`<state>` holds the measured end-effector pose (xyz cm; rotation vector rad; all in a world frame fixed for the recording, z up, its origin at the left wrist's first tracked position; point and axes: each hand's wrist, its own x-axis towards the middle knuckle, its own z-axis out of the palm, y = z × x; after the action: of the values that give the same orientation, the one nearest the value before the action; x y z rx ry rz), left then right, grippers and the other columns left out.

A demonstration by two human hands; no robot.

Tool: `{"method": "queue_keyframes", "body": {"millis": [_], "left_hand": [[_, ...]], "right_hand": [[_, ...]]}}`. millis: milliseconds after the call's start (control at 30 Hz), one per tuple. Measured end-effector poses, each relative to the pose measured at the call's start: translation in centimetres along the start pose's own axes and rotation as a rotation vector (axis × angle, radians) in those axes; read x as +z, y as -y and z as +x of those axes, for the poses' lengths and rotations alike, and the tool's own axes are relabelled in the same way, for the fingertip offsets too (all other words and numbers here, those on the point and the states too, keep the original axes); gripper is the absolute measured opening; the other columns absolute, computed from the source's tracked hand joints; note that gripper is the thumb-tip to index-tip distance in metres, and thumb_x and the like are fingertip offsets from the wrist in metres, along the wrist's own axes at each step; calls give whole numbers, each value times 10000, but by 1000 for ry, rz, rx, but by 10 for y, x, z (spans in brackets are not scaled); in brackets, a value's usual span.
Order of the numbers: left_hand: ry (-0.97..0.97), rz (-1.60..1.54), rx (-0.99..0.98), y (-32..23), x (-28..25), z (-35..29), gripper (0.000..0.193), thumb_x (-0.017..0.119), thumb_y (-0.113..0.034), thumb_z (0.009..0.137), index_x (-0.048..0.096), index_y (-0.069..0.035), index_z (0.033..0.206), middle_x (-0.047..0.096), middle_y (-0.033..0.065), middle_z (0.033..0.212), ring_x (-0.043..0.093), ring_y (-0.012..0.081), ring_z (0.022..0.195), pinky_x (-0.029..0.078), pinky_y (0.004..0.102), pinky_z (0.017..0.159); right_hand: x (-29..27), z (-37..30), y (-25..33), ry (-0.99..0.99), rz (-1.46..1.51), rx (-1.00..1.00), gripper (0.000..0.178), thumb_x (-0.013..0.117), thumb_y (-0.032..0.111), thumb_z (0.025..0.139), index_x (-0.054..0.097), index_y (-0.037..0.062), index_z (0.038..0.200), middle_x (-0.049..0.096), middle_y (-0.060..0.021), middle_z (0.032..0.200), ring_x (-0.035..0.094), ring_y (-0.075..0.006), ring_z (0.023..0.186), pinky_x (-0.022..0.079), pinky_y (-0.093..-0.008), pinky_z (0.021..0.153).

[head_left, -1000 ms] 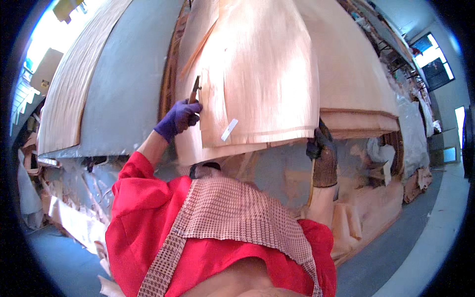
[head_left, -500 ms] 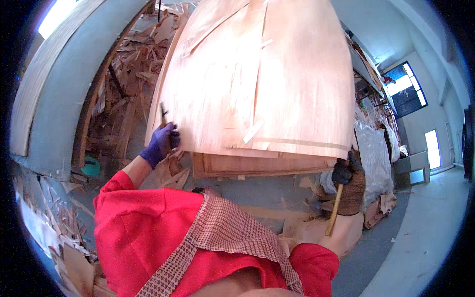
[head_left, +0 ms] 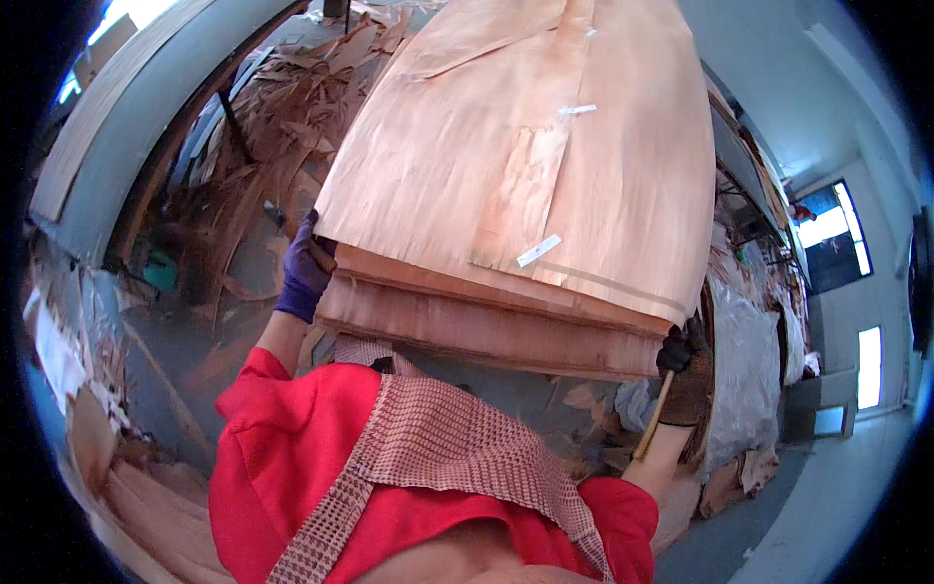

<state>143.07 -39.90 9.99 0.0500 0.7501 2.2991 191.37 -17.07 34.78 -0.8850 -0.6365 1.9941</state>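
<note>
A large pale wood veneer sheet [head_left: 438,165] lies over a stack of veneer [head_left: 486,326], its near edge lifted a little off the layers below. My left hand [head_left: 304,271], in a purple glove, grips the sheet's near left corner. Beside that hand shows the dark end of a tool [head_left: 275,212]; its handle is hidden, so I cannot tell how it is held. At the near right corner my right hand [head_left: 687,365], in a dark glove, is closed on the sheet's edge. A thin wooden stick [head_left: 653,417] juts from that hand toward me.
Torn veneer scraps [head_left: 277,146] pile up on the left, beside a long curved bench [head_left: 126,146]. A green round object [head_left: 160,271] sits low at the left. Clear plastic sheeting [head_left: 741,341] hangs at the right. White tape [head_left: 539,250] marks a seam on the sheet.
My left hand has moved from above the sheet's left edge to its corner and taken hold there. The near edge now stands raised, showing more of the stack. My right hand stays at its corner.
</note>
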Motion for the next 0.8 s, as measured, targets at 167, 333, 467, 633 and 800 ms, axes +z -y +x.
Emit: {"method": "queue_keyframes", "body": {"millis": [167,333,467,633,800], "left_hand": [[-30,-3,95,-56,-26,-15,304,474,-210,860,504,-48,1115,561,58,1080,528,205,992,414,321,875],[-161,-44,57,-61,-86,-2,353,476,-207,857,437,-95,1189,544,63,1116,552,222,956,439,346,841],[-141,181,208,-43,-92,4,380,467,-152,856,416,-75,1225,520,45,1153,539,190,963,404,300,872],[-377,783,450,-25,-88,-21,335,505,-141,845,505,-49,1167,561,41,1072,508,99,941,384,234,837],[-466,908,631,-13,-28,-41,272,531,-50,819,551,1,1085,571,39,1060,515,97,942,383,233,843]], "right_hand": [[6,6,-33,-118,-339,-168,348,465,185,860,440,155,1205,406,10,551,314,-68,361,275,-193,313],[-52,39,-26,-130,-403,-121,376,507,174,839,443,150,1208,457,5,589,354,-65,372,281,-183,320],[-92,60,-40,-161,-518,-240,429,524,128,820,415,137,1235,471,5,611,360,-64,374,286,-183,321],[-125,87,-40,-116,-527,-219,433,513,76,802,418,53,1224,499,11,660,390,-51,425,304,-175,342],[-158,95,-37,-169,-765,-259,408,531,44,775,466,40,1178,507,-14,672,417,-68,451,359,-172,397]]}}
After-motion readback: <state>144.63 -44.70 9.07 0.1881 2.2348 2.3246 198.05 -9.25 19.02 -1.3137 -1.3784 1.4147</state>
